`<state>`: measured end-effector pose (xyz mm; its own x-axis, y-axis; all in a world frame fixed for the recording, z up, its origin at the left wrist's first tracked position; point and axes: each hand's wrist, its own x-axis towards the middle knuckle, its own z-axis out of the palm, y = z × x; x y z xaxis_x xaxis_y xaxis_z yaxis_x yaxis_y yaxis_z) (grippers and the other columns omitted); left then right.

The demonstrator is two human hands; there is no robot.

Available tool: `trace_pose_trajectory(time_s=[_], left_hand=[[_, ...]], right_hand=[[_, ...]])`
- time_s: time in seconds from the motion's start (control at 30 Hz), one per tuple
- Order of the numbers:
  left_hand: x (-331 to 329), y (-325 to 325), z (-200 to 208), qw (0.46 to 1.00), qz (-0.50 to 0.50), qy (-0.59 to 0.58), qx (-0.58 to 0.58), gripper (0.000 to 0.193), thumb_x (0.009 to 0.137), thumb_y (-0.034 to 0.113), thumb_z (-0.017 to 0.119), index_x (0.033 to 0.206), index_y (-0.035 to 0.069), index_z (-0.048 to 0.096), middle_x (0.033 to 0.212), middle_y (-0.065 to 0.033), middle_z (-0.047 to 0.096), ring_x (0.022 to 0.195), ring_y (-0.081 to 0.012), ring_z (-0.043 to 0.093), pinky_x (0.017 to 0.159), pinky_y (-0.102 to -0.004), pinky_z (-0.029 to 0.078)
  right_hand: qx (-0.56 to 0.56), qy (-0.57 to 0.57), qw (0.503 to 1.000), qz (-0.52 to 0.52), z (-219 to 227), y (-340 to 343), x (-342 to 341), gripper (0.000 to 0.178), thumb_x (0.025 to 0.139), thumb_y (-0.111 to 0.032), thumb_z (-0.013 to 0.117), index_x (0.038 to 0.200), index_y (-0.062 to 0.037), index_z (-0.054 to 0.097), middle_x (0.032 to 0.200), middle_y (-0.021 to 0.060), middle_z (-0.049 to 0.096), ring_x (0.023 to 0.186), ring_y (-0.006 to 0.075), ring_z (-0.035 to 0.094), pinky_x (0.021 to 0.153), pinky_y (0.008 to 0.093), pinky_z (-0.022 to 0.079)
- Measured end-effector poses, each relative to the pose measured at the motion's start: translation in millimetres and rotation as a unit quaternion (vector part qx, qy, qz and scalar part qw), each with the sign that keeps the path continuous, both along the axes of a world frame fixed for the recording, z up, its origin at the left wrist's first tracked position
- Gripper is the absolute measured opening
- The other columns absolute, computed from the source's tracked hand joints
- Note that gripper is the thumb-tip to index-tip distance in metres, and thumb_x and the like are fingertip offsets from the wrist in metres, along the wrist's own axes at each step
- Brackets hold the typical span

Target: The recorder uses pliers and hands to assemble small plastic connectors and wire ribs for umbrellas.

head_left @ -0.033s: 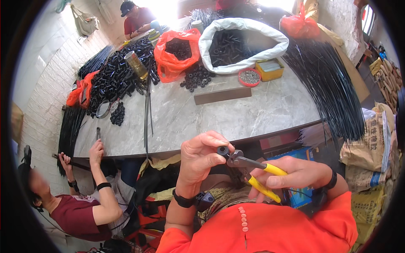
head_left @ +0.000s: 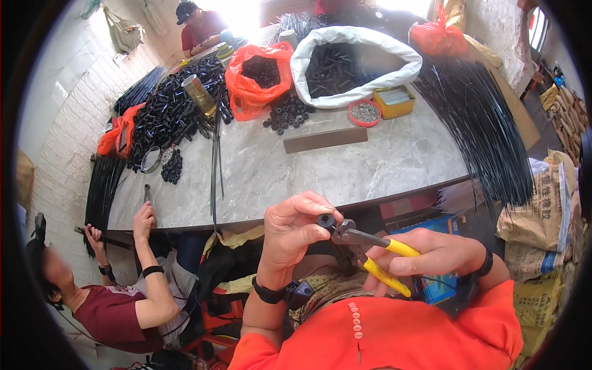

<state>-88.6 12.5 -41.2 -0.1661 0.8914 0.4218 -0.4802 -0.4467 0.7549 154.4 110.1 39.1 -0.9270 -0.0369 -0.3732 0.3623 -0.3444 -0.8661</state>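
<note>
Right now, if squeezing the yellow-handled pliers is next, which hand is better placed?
Right, most likely: the right hand holds the yellow-handled pliers by their handles, which stand apart. The left hand is occupied, pinching a black ring-shaped piece beside their head.

From the head, a fisheye looks down, close over the orange shirt (head_left: 425, 327), toward the tabletop (head_left: 259, 176).

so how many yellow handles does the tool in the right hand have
2: the upper handle runs into the right hand; the lower handle slants toward the orange-red shirt. No other seems hidden.
</note>
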Motion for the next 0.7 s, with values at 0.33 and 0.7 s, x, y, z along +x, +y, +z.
trace_pose_trajectory(time_s=[0.33, 0.7], left_hand=[[4.0, -0.1, 5.7, 1.0, 0.001, -0.004, -0.014, 0.029, 0.072, -0.011, 0.076, 0.099, 0.0, 0.069, 0.096, -0.0157, 0.065, 0.093, -0.0253, 0.067, 0.08, -0.0349, 0.057], [3.4, -1.0, 7.8, 1.0, 0.002, 0.008, -0.016, 0.032, 0.07, -0.014, 0.076, 0.098, 0.0, 0.069, 0.095, -0.015, 0.065, 0.092, -0.0255, 0.067, 0.078, -0.0348, 0.059]], right_hand=[[0.035, -0.019, 0.999, 0.016, 11.2, 6.5, 3.8, 0.049, 0.103, -0.036, 0.047, 0.13, 0.0052, 0.045, 0.113, 0.0161, 0.066, 0.097, 0.0166, 0.067, 0.075, 0.0281, 0.054], [0.038, -0.048, 0.998, 0.022, 21.4, 7.5, 3.7, 0.043, 0.103, -0.037, 0.048, 0.121, 0.002, 0.05, 0.096, 0.0105, 0.068, 0.082, 0.0147, 0.068, 0.061, 0.0248, 0.052]])
